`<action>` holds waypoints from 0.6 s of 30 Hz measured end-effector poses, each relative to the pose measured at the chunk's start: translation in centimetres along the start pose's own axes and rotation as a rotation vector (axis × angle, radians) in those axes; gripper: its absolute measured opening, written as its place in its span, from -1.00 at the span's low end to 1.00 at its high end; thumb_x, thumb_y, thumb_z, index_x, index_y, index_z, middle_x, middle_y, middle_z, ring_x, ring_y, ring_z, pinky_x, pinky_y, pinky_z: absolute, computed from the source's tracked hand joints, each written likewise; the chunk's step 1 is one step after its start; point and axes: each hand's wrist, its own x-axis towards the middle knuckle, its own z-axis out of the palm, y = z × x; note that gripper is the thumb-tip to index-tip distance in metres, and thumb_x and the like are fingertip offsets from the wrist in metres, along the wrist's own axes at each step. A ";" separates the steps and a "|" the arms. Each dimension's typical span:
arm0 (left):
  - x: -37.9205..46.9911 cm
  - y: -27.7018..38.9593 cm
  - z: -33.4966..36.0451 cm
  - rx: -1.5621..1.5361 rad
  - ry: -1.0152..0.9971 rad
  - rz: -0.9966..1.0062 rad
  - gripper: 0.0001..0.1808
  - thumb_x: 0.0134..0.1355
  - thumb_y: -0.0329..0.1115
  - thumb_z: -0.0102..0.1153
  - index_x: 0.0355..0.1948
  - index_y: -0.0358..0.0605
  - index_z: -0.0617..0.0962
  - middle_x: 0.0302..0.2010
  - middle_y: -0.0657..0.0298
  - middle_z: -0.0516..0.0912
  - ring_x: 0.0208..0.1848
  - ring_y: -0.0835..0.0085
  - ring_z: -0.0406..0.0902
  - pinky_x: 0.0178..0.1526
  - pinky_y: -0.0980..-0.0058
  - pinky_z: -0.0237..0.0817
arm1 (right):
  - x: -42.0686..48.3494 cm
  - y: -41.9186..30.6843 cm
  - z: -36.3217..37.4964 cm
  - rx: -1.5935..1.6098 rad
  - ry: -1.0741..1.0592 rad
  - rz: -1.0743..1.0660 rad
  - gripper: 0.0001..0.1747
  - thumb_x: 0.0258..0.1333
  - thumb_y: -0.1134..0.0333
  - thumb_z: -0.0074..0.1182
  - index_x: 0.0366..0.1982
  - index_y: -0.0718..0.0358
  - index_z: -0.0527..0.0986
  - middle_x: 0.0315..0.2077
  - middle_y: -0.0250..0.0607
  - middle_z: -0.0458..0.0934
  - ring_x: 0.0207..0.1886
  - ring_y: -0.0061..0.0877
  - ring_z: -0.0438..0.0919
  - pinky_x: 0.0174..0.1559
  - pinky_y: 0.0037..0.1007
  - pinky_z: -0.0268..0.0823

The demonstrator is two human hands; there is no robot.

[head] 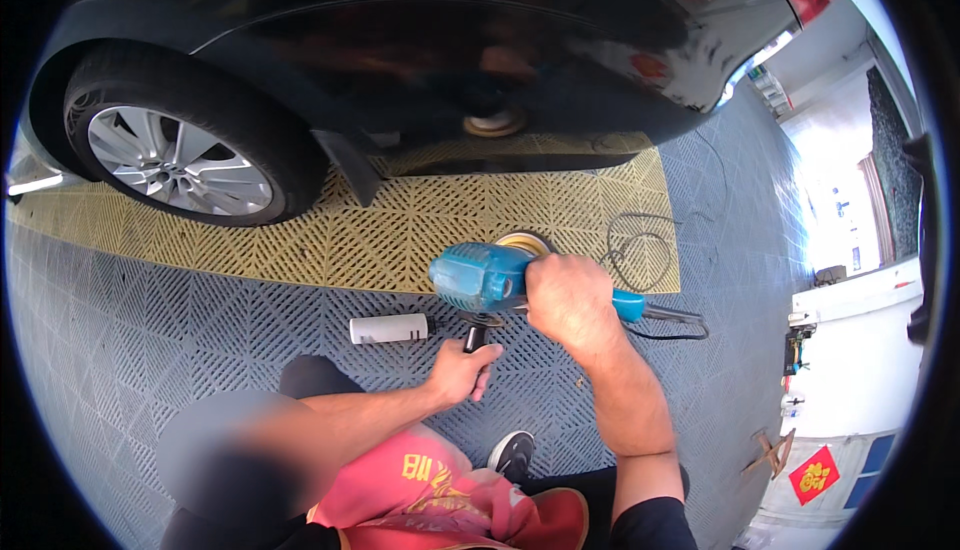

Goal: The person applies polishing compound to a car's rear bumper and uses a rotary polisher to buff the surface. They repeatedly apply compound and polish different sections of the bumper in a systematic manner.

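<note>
A teal rotary car polisher [480, 274] is held in front of a black car's rear bumper [540, 92]. My right hand [571, 301] wraps around its rear handle, where the power cord leaves. Around the black side handle [475, 338] my left hand [461, 373] is closed. The polishing pad [525, 241] faces the car and stands apart from the paint; its reflection shows in the dark panel. Beside the side handle, a white bottle with a black cap [388, 328] lies on its side on the floor grating.
The car's rear wheel [180, 160] and mud flap [351, 163] are at the left. A black cord [645, 250] loops across yellow floor tiles [450, 212]; grey tiles [247, 325] lie nearer me. A small wooden stool [771, 452] stands by the right wall. My shoe [513, 454] rests below the hands.
</note>
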 end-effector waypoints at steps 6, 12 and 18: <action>-4.9 4.0 -3.6 0.496 0.220 0.052 -0.55 0.47 -0.07 0.35 -0.43 -0.22 0.60 -0.62 0.27 0.60 -0.68 0.52 0.53 -0.64 0.46 0.35 | 0.5 3.1 11.8 0.680 -0.005 0.055 -0.70 0.02 0.16 0.45 -0.30 0.23 0.75 -0.35 0.04 0.78 -0.22 -0.03 0.80 -0.14 -0.10 0.64; -8.3 0.7 -10.2 0.016 0.346 0.330 0.03 0.51 0.55 -0.32 -0.21 -0.38 0.66 -0.61 0.18 0.57 -0.67 0.35 0.44 -0.54 0.41 0.20 | 2.9 -5.0 26.4 1.658 0.520 -0.298 -0.59 0.02 0.20 0.50 -0.08 0.18 0.71 -0.24 0.06 0.79 -0.16 0.01 0.77 -0.11 -0.14 0.61; 4.1 -7.8 -16.0 -0.212 0.939 -0.437 -0.07 0.45 0.52 -0.05 0.09 -0.34 0.58 -0.36 0.09 0.71 -0.44 0.22 0.68 -0.43 0.33 0.43 | -1.4 -5.9 28.4 1.659 0.512 -0.155 -0.49 0.03 0.24 0.53 0.02 0.24 0.68 -0.15 -0.04 0.81 -0.12 -0.07 0.80 -0.09 -0.23 0.62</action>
